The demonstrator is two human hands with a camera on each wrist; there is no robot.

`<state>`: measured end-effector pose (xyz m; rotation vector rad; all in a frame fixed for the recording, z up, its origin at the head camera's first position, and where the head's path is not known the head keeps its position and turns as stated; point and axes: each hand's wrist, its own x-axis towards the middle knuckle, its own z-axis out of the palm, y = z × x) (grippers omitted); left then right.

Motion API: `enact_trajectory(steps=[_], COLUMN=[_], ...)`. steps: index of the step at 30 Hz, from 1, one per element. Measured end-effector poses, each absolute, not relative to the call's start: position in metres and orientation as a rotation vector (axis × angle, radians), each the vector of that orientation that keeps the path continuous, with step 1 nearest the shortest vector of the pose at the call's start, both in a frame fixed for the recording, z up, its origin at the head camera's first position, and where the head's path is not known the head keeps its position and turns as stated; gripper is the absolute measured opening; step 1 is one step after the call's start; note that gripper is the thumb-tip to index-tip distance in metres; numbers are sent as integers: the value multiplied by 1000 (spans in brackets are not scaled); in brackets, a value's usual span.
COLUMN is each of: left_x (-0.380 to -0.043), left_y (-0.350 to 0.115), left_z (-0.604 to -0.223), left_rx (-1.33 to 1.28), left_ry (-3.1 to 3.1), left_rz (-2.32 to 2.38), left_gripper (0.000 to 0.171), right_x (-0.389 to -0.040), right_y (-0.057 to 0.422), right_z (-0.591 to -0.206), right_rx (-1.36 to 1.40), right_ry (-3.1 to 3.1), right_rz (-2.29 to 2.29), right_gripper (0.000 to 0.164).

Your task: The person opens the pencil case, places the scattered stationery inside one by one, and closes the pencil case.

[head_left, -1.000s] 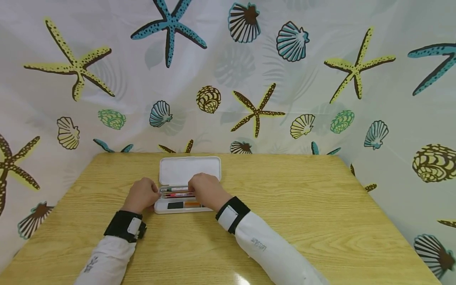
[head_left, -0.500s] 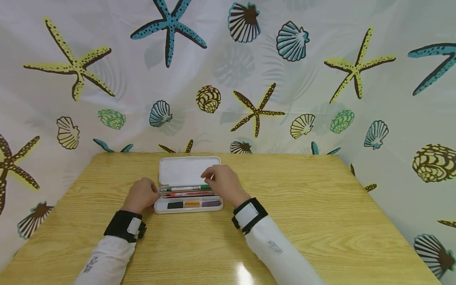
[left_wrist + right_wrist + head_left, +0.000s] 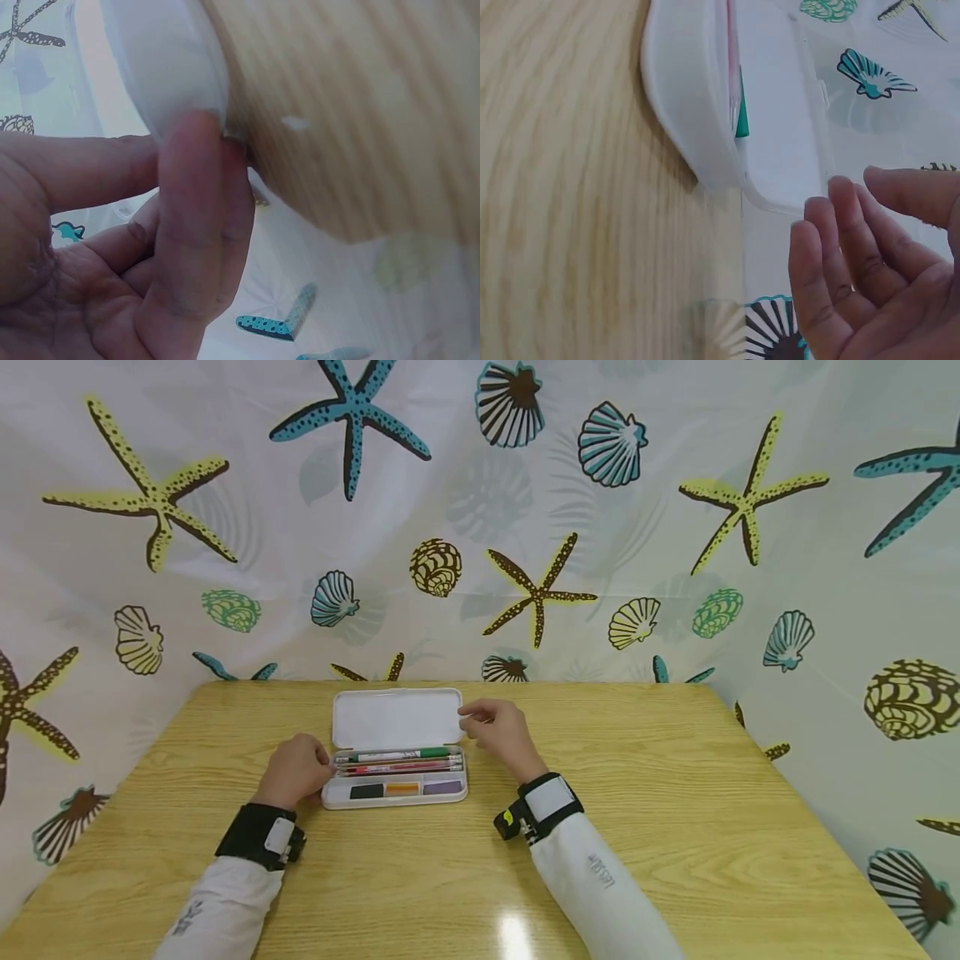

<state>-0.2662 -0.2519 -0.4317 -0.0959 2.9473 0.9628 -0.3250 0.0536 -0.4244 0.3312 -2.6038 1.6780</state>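
A white pencil case (image 3: 337, 792) lies on the table with its lid (image 3: 397, 718) folded back. Inside are a green-and-white marker (image 3: 386, 757), several pencils (image 3: 405, 768), and a black block (image 3: 367, 792), an orange block (image 3: 402, 789) and a purple block (image 3: 442, 787) in the front compartment. My left hand (image 3: 294, 771) pinches the case's left end; the left wrist view has thumb and fingers (image 3: 191, 217) on its white corner. Beside the lid's right edge, my right hand (image 3: 504, 731) holds nothing, its fingers (image 3: 855, 240) loosely bent and apart from the case.
The wood-grain table (image 3: 637, 827) extends right and toward the front. A white cloth (image 3: 450, 635) printed with starfish and shells hangs behind it and along both sides. Each wrist carries a black strap (image 3: 551, 802) with a small camera.
My right hand has drawn back from over the pencils to the right of the lid, uncovering the marker, pencils and purple block. The left hand keeps its grip on the case's left end.
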Motion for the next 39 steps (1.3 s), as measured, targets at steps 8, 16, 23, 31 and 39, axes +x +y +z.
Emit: enact_trajectory(steps=[8,16,23,31,39], left_x=[-266,-267,-267,-268,-268], left_y=[-253,-253,-252,-253,-252], left_z=[-433,-432,-433,-431,-431], left_rx=[-95,-101,-106,-117,-115], left_ry=[2943,2936,2926,2919,2921], left_rz=[962,976,980,985,968], left_gripper=[15,14,14,14,14], right_x=[-327,-326,-326,-329,-328], right_y=[53,53,53,53,53], right_z=[-426,-422,-422,-421,-421], right_rx=[151,204,141,96,95], right_ry=[-2539,-2526,-2450,-2360,-2338], right_rz=[2053,2344,2525,2652,2662], right_gripper=[37,60,69,72,66])
